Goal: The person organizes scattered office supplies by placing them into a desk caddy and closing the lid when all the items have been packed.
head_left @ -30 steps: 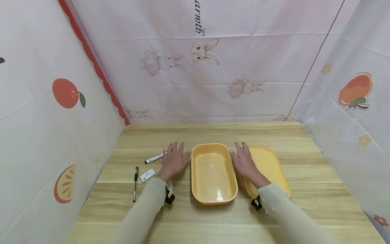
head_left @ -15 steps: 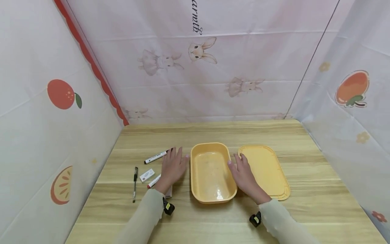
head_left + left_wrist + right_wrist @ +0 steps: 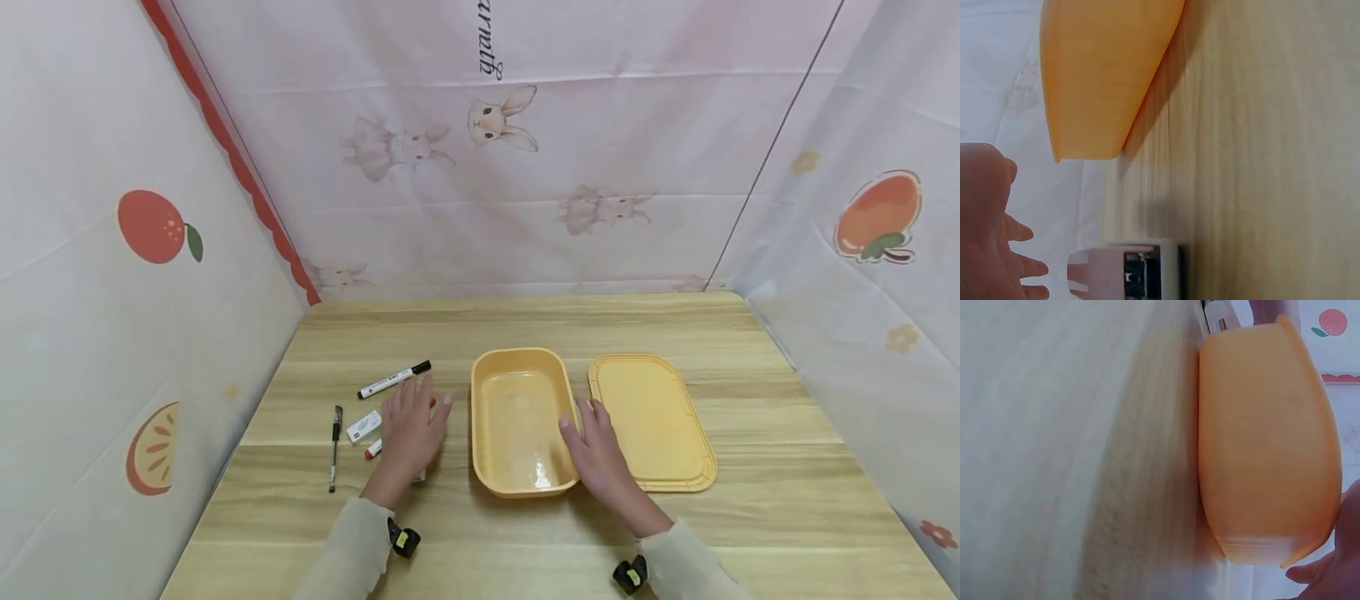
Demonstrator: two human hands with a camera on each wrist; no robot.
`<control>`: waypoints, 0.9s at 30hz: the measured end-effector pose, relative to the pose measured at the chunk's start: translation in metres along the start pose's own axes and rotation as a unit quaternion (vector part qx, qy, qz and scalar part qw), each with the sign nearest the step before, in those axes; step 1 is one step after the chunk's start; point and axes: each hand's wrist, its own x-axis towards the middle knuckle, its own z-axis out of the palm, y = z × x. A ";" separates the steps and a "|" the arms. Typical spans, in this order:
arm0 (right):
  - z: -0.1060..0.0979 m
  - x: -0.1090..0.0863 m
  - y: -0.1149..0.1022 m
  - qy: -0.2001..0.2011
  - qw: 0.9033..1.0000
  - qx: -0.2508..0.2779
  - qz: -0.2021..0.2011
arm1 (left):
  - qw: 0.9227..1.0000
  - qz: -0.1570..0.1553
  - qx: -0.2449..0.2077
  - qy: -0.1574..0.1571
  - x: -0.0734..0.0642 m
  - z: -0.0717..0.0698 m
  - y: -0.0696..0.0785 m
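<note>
In the head view my left hand is held over a red-capped white marker, its fingers spread and holding nothing. Part of that marker is hidden beneath the hand. Under the wrist lies a pinkish-white object with a dark mechanism at its end, its kind unclear. My right hand is at the right side of an empty yellow plastic box, its thumb by the rim and fingers loosely extended. Whether it touches the rim is hard to tell. Right of the box lies a flat yellow lid.
A black-capped white marker lies beyond the left hand. Left of the hand are a small white box and a black pen. Printed cloth walls surround the wooden table at the back and sides.
My left hand has drawn back toward me, uncovering the black-capped marker. My right hand has also moved back along the box's right side, off the lid's far part. The box has stayed put.
</note>
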 end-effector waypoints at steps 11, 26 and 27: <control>0.008 -0.014 -0.004 -0.014 1.000 0.003 0.004 | 0.999 -0.025 0.003 0.037 -0.023 0.000 -0.018; 0.014 -0.020 0.000 -0.009 1.000 0.005 -0.005 | 0.997 -0.060 0.016 0.054 -0.041 -0.012 -0.041; 0.014 -0.020 0.000 -0.008 1.000 0.008 -0.006 | 0.996 -0.066 0.015 0.053 -0.041 -0.013 -0.042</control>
